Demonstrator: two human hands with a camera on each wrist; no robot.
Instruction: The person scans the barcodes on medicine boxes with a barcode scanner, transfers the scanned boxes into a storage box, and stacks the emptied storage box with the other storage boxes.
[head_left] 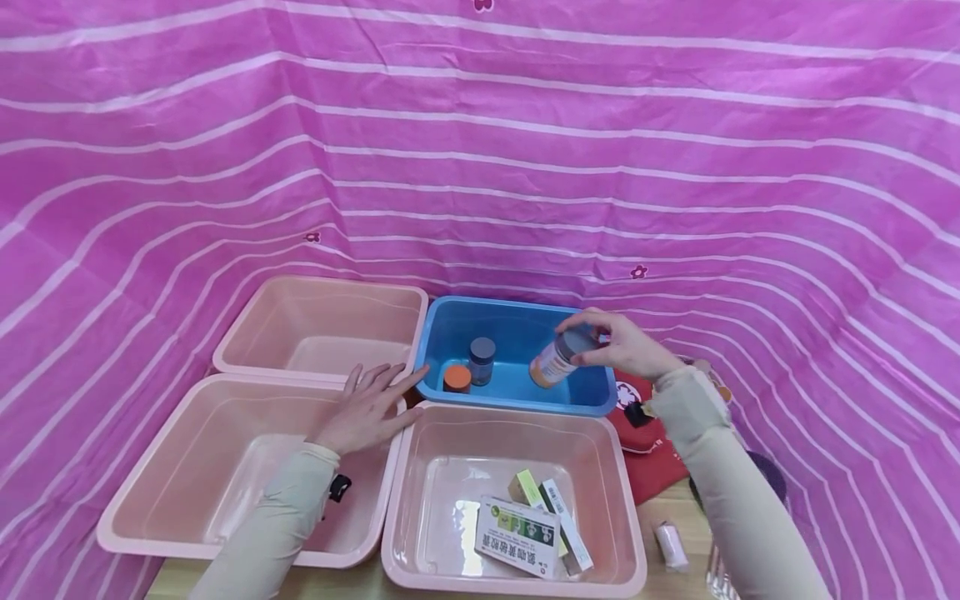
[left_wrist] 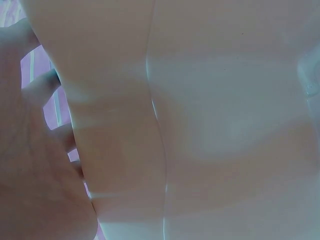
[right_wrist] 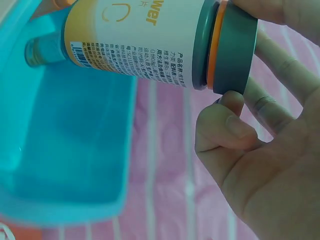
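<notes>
Head view shows our right hand (head_left: 626, 346) right of centre, fingertips pinching the grey cap of a bottle (head_left: 553, 360) that hangs tilted over the blue bin (head_left: 517, 398). Our left hand (head_left: 367, 408) lies flat, fingers straight, on the rims where the pink bins (head_left: 247, 546) meet, at centre left. Two small jars (head_left: 471, 367) stand inside the blue bin; boxes (head_left: 525, 529) lie in the lower-centre pink bin. In the right wrist view, thumb and fingers (right_wrist: 230, 122) clasp only the cap. We judge the bottle light, rigid and smooth-labelled, so slippery; the ridged cap or the waist gives the surest hold.
</notes>
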